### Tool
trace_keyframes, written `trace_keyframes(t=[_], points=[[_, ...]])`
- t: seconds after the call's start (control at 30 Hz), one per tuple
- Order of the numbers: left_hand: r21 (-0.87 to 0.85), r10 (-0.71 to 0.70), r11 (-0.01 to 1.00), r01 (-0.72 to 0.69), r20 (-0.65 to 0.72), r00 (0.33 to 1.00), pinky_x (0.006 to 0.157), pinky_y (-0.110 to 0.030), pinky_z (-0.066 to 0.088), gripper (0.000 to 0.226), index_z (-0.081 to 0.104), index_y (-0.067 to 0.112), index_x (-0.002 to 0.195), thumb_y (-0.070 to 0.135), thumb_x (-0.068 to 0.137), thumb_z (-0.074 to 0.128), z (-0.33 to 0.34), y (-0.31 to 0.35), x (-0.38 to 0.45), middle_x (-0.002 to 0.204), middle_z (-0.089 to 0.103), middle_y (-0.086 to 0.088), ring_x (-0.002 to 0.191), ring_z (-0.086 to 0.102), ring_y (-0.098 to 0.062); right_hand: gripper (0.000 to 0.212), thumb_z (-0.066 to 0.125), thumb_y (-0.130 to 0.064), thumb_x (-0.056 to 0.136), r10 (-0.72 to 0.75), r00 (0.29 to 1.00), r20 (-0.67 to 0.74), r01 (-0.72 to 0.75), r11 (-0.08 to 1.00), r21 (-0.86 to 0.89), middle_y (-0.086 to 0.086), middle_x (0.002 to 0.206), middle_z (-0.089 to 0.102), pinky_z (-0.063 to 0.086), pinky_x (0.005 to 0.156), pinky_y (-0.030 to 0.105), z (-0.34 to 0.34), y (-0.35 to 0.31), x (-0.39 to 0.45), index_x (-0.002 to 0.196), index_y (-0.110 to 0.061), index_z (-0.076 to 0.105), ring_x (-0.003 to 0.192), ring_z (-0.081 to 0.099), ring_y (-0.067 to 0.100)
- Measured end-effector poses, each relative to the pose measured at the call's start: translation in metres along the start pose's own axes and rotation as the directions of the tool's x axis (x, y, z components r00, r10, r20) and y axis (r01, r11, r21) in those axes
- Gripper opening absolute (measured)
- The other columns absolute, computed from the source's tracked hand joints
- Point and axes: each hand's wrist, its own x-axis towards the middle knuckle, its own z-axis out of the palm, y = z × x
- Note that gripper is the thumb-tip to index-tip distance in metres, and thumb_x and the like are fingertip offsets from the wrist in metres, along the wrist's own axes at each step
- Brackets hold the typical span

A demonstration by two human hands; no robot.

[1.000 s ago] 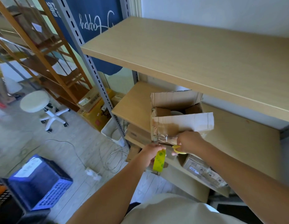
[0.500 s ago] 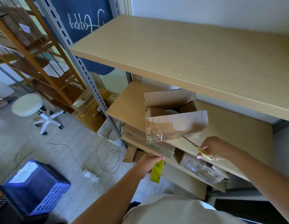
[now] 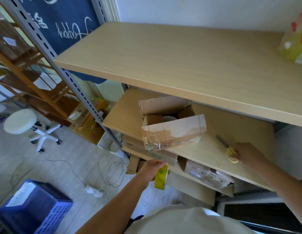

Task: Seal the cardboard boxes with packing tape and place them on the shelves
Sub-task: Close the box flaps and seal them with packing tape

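An open cardboard box [image 3: 172,130] stands on the middle shelf [image 3: 223,149], flaps up, with clear tape across its front lower edge. My left hand [image 3: 151,168] hangs just below the shelf's front edge and grips a roll of tape [image 3: 161,177] with a yellow-green core. My right hand [image 3: 246,155] is over the shelf to the right of the box and holds yellow-handled scissors [image 3: 229,150], whose blades lie on the shelf pointing back-left.
The wide top shelf [image 3: 180,61] overhangs the box; a yellow bag [image 3: 295,39] sits at its far right. Flat boxes [image 3: 207,174] lie on the shelf below. A grey upright post [image 3: 65,78], a white stool [image 3: 21,121], a blue crate [image 3: 37,210] and cables are on the left.
My right hand drew the scissors away from the box's front edge and moved right, down onto the shelf. My left hand lowered slightly with the tape roll. The box stayed put.
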Motion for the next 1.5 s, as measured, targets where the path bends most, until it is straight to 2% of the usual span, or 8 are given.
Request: trace_keyframes(t=[0.27, 0.37, 0.47, 0.53, 0.7, 1.2, 1.4, 1.5], points=[[-0.04, 0.036, 0.999, -0.036, -0.003, 0.999, 0.066, -0.022, 0.052, 0.017, 0.074, 0.025, 0.089, 0.023, 0.098, 0.06, -0.012, -0.003, -0.002, 0.084, 0.073, 0.0, 0.073, 0.067, -0.013, 0.017, 0.05, -0.011, 0.099, 0.264, 0.949, -0.171, -0.288, 0.948, -0.135, 0.013, 0.11, 0.066, 0.055, 0.075, 0.036, -0.005, -0.047, -0.034, 0.107, -0.009, 0.065, 0.102, 0.065, 0.03], [-0.033, 0.028, 0.999, -0.029, -0.029, 0.999, 0.071, -0.028, 0.048, 0.015, 0.076, 0.023, 0.093, 0.026, 0.097, 0.062, -0.023, -0.009, -0.001, 0.096, 0.073, -0.012, 0.083, 0.064, -0.022, 0.017, 0.052, -0.022, 0.099, -0.071, 0.935, -0.348, 0.03, 0.992, -0.121, 0.009, 0.091, 0.067, 0.045, 0.059, 0.029, -0.03, -0.097, -0.056, 0.095, -0.012, 0.065, 0.08, 0.066, 0.029], [-0.022, 0.015, 1.0, -0.016, -0.046, 0.999, 0.074, -0.034, 0.047, 0.016, 0.076, 0.021, 0.1, 0.028, 0.095, 0.063, -0.029, -0.015, -0.004, 0.095, 0.071, -0.014, 0.083, 0.062, -0.025, 0.021, 0.066, -0.035, 0.089, -0.652, 0.548, -0.524, 0.598, 0.744, -0.3, 0.0, 0.09, 0.069, 0.051, 0.058, 0.027, -0.024, -0.164, -0.064, 0.095, -0.016, 0.073, 0.074, 0.068, 0.02], [-0.03, 0.018, 0.999, -0.019, -0.056, 0.998, 0.071, -0.035, 0.045, 0.017, 0.076, 0.02, 0.102, 0.027, 0.095, 0.062, -0.031, -0.019, -0.003, 0.09, 0.067, -0.012, 0.081, 0.059, -0.025, 0.054, 0.07, -0.045, 0.082, -0.818, 0.374, -0.437, 0.698, 0.559, -0.449, 0.004, 0.124, 0.067, 0.054, 0.088, 0.032, -0.012, -0.205, -0.057, 0.125, -0.012, 0.067, 0.108, 0.067, 0.019], [-0.037, 0.015, 0.999, -0.017, -0.062, 0.998, 0.064, -0.031, 0.04, 0.018, 0.076, 0.024, 0.096, 0.025, 0.097, 0.059, -0.04, -0.025, -0.008, 0.084, 0.059, -0.01, 0.075, 0.054, -0.024, 0.101, 0.038, -0.071, 0.089, -0.822, 0.556, -0.121, 0.629, 0.511, -0.586, 0.009, 0.166, -0.001, -0.002, 0.124, 0.043, 0.002, -0.257, -0.025, 0.157, -0.012, -0.009, 0.153, 0.002, 0.027], [-0.124, 0.01, 0.992, -0.021, -0.088, 0.996, 0.074, -0.035, 0.046, 0.018, 0.075, 0.021, 0.101, 0.027, 0.099, 0.058, -0.051, -0.024, -0.012, 0.089, 0.064, -0.009, 0.082, 0.058, -0.024, 0.114, 0.064, -0.068, 0.078, -0.8, 0.591, -0.109, 0.636, 0.544, -0.547, 0.011, 0.156, 0.03, 0.026, 0.118, 0.04, -0.003, -0.273, -0.017, 0.157, -0.009, 0.007, 0.14, 0.031, 0.028], [-0.18, 0.047, 0.981, -0.07, -0.13, 0.99, 0.076, -0.035, 0.05, 0.016, 0.075, 0.022, 0.096, 0.026, 0.097, 0.06, -0.067, -0.021, -0.016, 0.086, 0.067, -0.007, 0.082, 0.062, -0.024, 0.081, 0.065, -0.05, 0.086, -0.961, 0.18, -0.21, 0.736, 0.273, -0.62, 0.012, 0.15, 0.045, 0.035, 0.115, 0.042, 0.026, -0.284, -0.052, 0.148, -0.006, 0.039, 0.138, 0.043, 0.027], [-0.201, 0.056, 0.976, -0.083, -0.135, 0.989, 0.08, -0.036, 0.053, 0.016, 0.073, 0.021, 0.093, 0.026, 0.098, 0.058, -0.081, -0.019, -0.019, 0.079, 0.069, -0.003, 0.079, 0.065, -0.02, 0.063, 0.086, -0.016, 0.058, -0.954, 0.18, -0.239, 0.789, 0.285, -0.545, 0.001, 0.111, 0.068, 0.054, 0.081, 0.024, 0.046, -0.303, -0.057, 0.118, -0.013, 0.068, 0.097, 0.068, 0.015]])
